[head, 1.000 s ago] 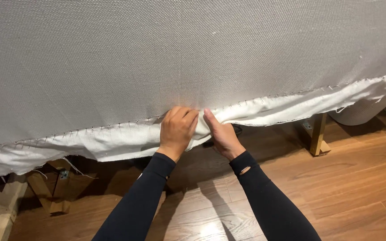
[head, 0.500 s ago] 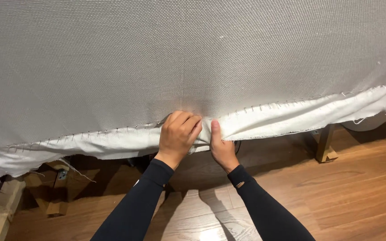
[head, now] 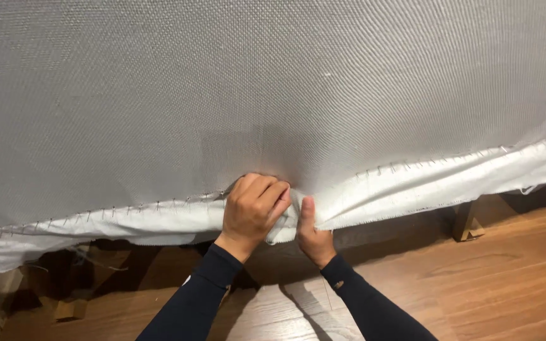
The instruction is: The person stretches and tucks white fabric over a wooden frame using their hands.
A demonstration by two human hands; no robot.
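Along the frame's lower edge, our left hand [head: 252, 208] and right hand [head: 311, 230] close their fingers on the loose white fabric hem [head: 412, 189]. Staples [head: 140, 206] run either side; we judge this middle gap unfastened.

- Under me runs a wooden plank floor [head: 507, 278], warm brown, with light glare near my arms.
- A wooden leg [head: 466, 221] stands on it at right, below the hanging fabric edge.
- Wood scraps [head: 71, 308] lie on it at left, in shadow.
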